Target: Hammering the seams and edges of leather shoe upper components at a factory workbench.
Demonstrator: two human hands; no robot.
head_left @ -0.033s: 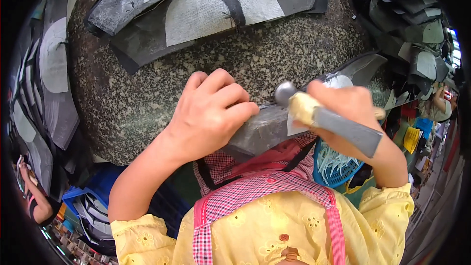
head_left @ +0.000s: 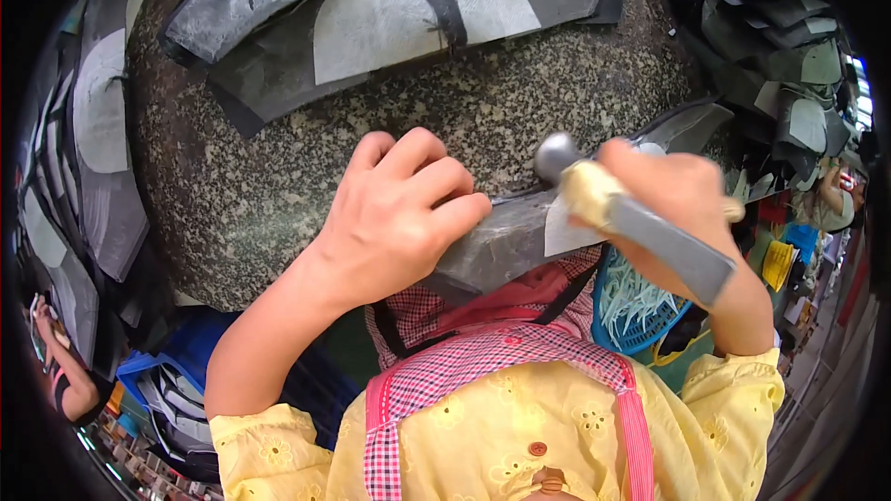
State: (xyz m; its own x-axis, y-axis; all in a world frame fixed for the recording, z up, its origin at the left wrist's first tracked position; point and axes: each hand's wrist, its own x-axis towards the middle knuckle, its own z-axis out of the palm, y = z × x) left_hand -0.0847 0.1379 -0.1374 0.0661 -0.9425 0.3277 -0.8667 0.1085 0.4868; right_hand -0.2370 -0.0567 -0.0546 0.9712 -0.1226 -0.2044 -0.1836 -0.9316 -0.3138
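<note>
Grey panel (head_left: 506,239) under left hand (head_left: 394,209), fingers curled, pinch hidden; right hand (head_left: 664,190) clenched round hammer (head_left: 650,227), just right of those fingers. Stray leftward swing could hit them.

A hammer (head_left: 605,202) is slanting in the right hand (head_left: 664,187), its rounded metal face pointing up-left, its flat grey end pointing down-right, a yellowish section showing between. A dark grey panel (head_left: 497,243) bearing a white patch (head_left: 562,232) is lying along the speckled stone slab's (head_left: 260,195) near edge, the left hand (head_left: 399,204) partly covering it.
</note>
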